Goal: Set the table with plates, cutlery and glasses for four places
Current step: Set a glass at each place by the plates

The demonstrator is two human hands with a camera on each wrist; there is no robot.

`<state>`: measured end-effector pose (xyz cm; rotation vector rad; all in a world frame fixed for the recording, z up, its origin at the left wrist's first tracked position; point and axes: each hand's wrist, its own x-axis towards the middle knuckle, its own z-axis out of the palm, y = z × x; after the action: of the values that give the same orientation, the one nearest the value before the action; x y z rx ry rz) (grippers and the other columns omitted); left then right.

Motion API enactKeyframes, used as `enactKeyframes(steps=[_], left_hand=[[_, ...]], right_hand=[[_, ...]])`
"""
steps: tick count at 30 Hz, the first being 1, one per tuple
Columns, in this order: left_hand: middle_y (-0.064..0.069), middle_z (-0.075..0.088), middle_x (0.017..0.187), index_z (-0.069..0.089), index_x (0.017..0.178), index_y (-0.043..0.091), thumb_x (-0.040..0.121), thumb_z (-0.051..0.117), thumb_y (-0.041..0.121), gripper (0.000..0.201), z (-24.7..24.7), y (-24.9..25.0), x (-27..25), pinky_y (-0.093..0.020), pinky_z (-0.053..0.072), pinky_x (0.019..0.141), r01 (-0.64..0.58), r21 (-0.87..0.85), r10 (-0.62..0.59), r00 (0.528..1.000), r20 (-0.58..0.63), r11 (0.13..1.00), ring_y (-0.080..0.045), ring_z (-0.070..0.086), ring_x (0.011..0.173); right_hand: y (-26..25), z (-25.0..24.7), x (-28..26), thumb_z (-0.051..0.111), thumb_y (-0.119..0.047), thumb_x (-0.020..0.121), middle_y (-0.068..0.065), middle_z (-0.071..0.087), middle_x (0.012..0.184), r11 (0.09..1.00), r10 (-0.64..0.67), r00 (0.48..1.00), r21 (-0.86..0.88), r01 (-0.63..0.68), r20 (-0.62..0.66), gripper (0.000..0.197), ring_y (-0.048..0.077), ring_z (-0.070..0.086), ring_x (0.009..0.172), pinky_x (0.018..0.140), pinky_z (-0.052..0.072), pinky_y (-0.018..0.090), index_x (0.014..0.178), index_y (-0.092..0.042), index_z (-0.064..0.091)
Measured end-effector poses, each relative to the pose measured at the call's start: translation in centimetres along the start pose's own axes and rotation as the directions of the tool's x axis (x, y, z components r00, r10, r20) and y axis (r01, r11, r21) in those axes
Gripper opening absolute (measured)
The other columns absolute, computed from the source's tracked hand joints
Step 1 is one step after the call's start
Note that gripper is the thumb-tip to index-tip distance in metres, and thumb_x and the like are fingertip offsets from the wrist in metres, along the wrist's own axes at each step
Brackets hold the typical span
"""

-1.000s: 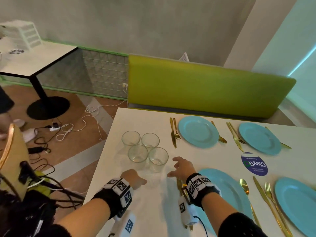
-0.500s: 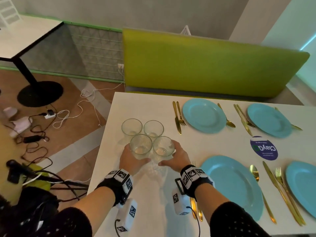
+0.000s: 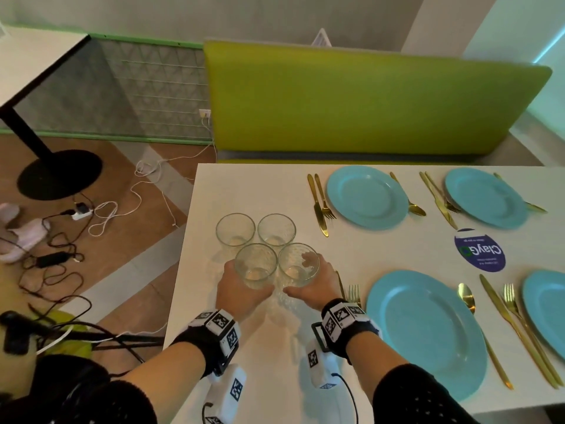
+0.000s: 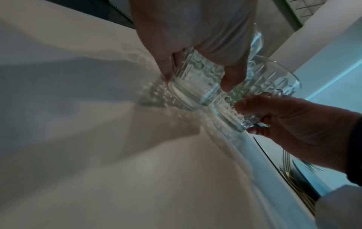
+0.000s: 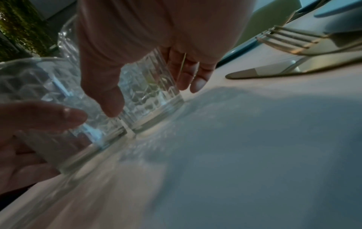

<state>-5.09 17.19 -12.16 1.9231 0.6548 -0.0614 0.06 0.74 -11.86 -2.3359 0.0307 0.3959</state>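
Four clear patterned glasses stand in a cluster on the left part of the white table (image 3: 244, 377). My left hand (image 3: 238, 290) grips the near left glass (image 3: 256, 266), seen close in the left wrist view as glass (image 4: 195, 88) under the left hand (image 4: 195, 35). My right hand (image 3: 316, 286) grips the near right glass (image 3: 298, 263), which is the glass (image 5: 150, 96) below the right hand (image 5: 147, 35). Both bases sit at the tabletop. The two far glasses (image 3: 235, 229) (image 3: 276, 229) stand untouched. Four blue plates, such as the near one (image 3: 425, 332), lie with gold cutlery beside them.
A gold fork (image 3: 354, 293) and knife lie just right of my right hand, the fork (image 5: 290, 40) close by it. A round blue sticker (image 3: 478, 250) sits mid-table. A green bench (image 3: 367, 99) runs behind the table. Cables (image 3: 61, 255) cover the floor to the left.
Both hands moved forward from the bare tabletop to the two near glasses and closed round them. The head view tilted further down.
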Motion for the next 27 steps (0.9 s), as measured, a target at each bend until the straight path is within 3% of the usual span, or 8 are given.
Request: enactKeyframes(steps=[7, 12, 18, 23, 27], left_hand=[[-0.006, 0.055, 0.131, 0.040, 0.130, 0.012, 0.059, 0.087, 0.024, 0.086, 1.5, 3.0, -1.3, -0.021, 0.039, 0.089, -0.171, 0.090, 0.155, 0.975, 0.160, 0.981, -0.020, 0.053, 0.119], [-0.006, 0.054, 0.134, 0.040, 0.131, 0.012, 0.057, 0.088, 0.028, 0.089, 6.1, 8.0, -2.4, -0.019, 0.038, 0.090, -0.276, 0.042, 0.255, 0.929, 0.269, 0.960, -0.019, 0.053, 0.122], [-0.004, 0.056, 0.128, 0.040, 0.130, 0.014, 0.059, 0.086, 0.030, 0.086, 14.0, 14.9, -2.2, -0.024, 0.043, 0.091, -0.344, -0.012, 0.328, 0.881, 0.340, 0.939, -0.020, 0.055, 0.117], [-0.004, 0.058, 0.115, 0.044, 0.121, 0.011, 0.060, 0.086, 0.028, 0.076, 21.2, 19.9, -1.9, -0.020, 0.039, 0.081, -0.385, 0.017, 0.351, 0.858, 0.375, 0.923, -0.016, 0.053, 0.098], [-0.006, 0.058, 0.122, 0.043, 0.123, 0.011, 0.061, 0.085, 0.031, 0.078, 27.2, 22.7, -1.2, -0.022, 0.040, 0.083, -0.387, 0.044, 0.332, 0.840, 0.429, 0.921, -0.023, 0.057, 0.111]], right_hand=[[1.1, -4.8, -0.3, 0.084, -0.034, 0.056, -0.003, 0.059, 0.115, 0.999, 0.032, 0.991, -0.026, -0.035, -0.131, 0.076, 0.017, 0.053, 0.110, 0.091, 0.042, 0.025, 0.122, -0.022, 0.049], [3.2, -11.3, -0.3, 0.084, -0.035, 0.058, 0.000, 0.061, 0.113, 0.996, 0.075, 0.958, -0.022, -0.084, -0.277, 0.074, 0.021, 0.056, 0.108, 0.094, 0.045, 0.032, 0.121, -0.019, 0.051], [8.3, -20.9, 0.4, 0.086, -0.029, 0.059, 0.002, 0.062, 0.114, 0.980, 0.198, 0.872, 0.066, -0.189, -0.448, 0.074, 0.021, 0.057, 0.109, 0.091, 0.041, 0.027, 0.123, -0.015, 0.051], [14.3, -28.6, 2.3, 0.085, -0.035, 0.056, 0.005, 0.060, 0.123, 0.931, 0.360, 0.790, 0.135, -0.339, -0.496, 0.080, 0.025, 0.055, 0.115, 0.094, 0.044, 0.029, 0.126, -0.017, 0.051], [19.1, -34.0, 4.1, 0.083, -0.029, 0.063, 0.010, 0.058, 0.128, 0.892, 0.445, 0.730, 0.189, -0.410, -0.518, 0.076, 0.028, 0.053, 0.120, 0.097, 0.042, 0.032, 0.129, -0.013, 0.047]])
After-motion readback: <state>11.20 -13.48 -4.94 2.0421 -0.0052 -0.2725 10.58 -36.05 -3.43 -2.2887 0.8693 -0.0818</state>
